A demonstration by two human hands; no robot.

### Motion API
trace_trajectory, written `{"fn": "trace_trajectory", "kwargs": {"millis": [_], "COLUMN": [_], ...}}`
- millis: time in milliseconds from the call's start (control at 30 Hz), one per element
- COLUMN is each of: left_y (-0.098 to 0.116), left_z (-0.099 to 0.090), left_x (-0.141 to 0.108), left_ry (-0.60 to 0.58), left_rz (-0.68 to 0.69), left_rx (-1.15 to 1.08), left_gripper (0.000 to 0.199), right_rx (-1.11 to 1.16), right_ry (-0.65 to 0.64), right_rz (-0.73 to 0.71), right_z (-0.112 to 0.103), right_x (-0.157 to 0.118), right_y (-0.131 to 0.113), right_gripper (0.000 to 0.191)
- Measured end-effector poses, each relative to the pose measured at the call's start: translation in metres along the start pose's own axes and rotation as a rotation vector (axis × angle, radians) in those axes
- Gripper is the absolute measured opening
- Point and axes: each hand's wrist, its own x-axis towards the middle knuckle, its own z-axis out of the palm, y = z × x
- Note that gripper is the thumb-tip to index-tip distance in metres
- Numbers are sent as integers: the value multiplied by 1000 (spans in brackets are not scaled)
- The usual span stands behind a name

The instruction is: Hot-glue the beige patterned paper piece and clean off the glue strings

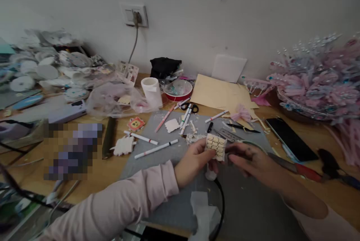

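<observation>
- The left hand pinches a small paper cutout with dark scalloped line work on it, thumb and fingers closed on its left edge, holding it raised above the grey cutting mat that lies on the tabletop.
- The cutout sits just to the right of the left hand and just to the left of the right hand, so it lies between the two, directly touching the left.
- The right hand's fingers are drawn loosely together and point left toward the cutout's right edge; whether they touch the paper cannot be told, as that hand is blurred.
- The cutout faces the camera nearly upright, its longer side running roughly up and down, tilted slightly to the right.
- Beyond both hands, farther from the person, several white marker pens lie scattered on the mat, and black-handled scissors rest near them.
- To the right of the right hand, a dark phone lies flat, well apart from the cutout.
</observation>
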Motion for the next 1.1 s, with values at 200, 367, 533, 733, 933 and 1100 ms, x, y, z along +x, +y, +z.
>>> {"fn": "trace_trajectory", "kwargs": {"millis": [200, 367, 533, 733, 933, 1100], "left_y": [-2, 8, 26, 45, 68, 58], "left_z": [0, -9, -21, -18, 2, 2], "left_x": [-4, 0, 5, -4, -29, -37], "left_ry": [-26, 193, 415, 450, 492, 562], "left_rz": [-33, 170, 473, 800, 1086, 792], "left_rx": [38, 63, 75, 58, 44, -30], "left_gripper": [28, 23, 15, 8, 7, 9], "right_rx": [88, -110, -729, -689, 315, 1177], "right_ry": [-83, -79, -1, -4, 21, 5], "right_rz": [-72, -68, 0, 67, 226, 443], "right_z": [-1, 1, 32, 46, 33, 26], "right_x": [3, 9, 19, 26, 11, -6], "right_y": [-1, 4, -5, -3, 6, 3], "right_gripper": [25, 29, 44, 33, 15, 12]}}
